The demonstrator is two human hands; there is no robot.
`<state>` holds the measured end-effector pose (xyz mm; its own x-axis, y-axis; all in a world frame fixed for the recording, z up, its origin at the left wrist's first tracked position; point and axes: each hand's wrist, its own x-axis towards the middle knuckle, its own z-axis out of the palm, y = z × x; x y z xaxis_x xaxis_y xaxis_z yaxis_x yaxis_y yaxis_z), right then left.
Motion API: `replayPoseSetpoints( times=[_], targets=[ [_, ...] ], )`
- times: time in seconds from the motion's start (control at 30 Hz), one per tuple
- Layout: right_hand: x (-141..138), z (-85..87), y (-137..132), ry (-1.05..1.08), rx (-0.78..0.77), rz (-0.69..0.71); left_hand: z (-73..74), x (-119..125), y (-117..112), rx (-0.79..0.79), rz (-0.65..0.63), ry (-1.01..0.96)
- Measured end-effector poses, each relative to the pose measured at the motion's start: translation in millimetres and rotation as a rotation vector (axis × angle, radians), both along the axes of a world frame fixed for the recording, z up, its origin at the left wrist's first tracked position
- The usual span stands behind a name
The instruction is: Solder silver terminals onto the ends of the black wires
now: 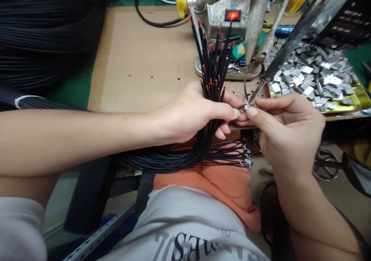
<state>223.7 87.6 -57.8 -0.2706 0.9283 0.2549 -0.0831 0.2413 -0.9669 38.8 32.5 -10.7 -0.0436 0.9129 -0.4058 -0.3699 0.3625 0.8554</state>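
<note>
Limp-looking black cables (pixel 204 139) are being clasped near their tips (left grip (pixel 193 112)) — a probably stiff, light metal connector (pixel 252 105) is being edge-pinched (right grip (pixel 291 124)).

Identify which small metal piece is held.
The metal piece in the right hand, by the soldering iron tip; loose others lie heaped in the yellow tray.

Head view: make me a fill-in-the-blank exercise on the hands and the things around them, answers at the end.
1. The left hand grips a bundle of black cables whose upper tips are coloured ____.
2. Below the tip of the soldering iron, the right hand pinches a small part made of ____.
3. Many loose pieces lie in a tray on the picture's ____ side.
4. The cloth over the person's lap is coloured ____.

Missing words: red; metal; right; orange.
</note>
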Motion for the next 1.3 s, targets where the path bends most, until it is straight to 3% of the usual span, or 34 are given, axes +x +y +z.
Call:
replayPoseSetpoints(
  times=[0.27, 0.4, 0.53, 0.7, 0.87, 1.3],
  targets=[
    [13.6, 19.9, -1.2, -0.190, 0.082, 0.043, -0.2, 4.8, -6.5, 0.022, -0.060, 0.014],
    [38.3, 40.7, 5.4, -0.353, 0.133, 0.198, -3.8, 1.0, -11.4, 0.171, -0.193, 0.188],
    [55.1, 56.6, 10.4, -0.341, 0.133, 0.328, -3.3, -3.5, -12.8, 0.216, -0.288, 0.276],
    [34.9, 46.9, -8.9, -0.339, 0.091, 0.264, -4.3, -3.6, -12.8, 0.262, -0.385, 0.294],
    [16.3, 31.0, -24.6, -0.353, 0.285, 0.162, -9.7, -3.0, -14.6, 0.327, -0.409, 0.301],
    [30.9, 34.8, -7.0, -0.266, 0.032, 0.221, -1.1, -3.1, -19.4, 0.231, -0.233, 0.364]
  ],
)
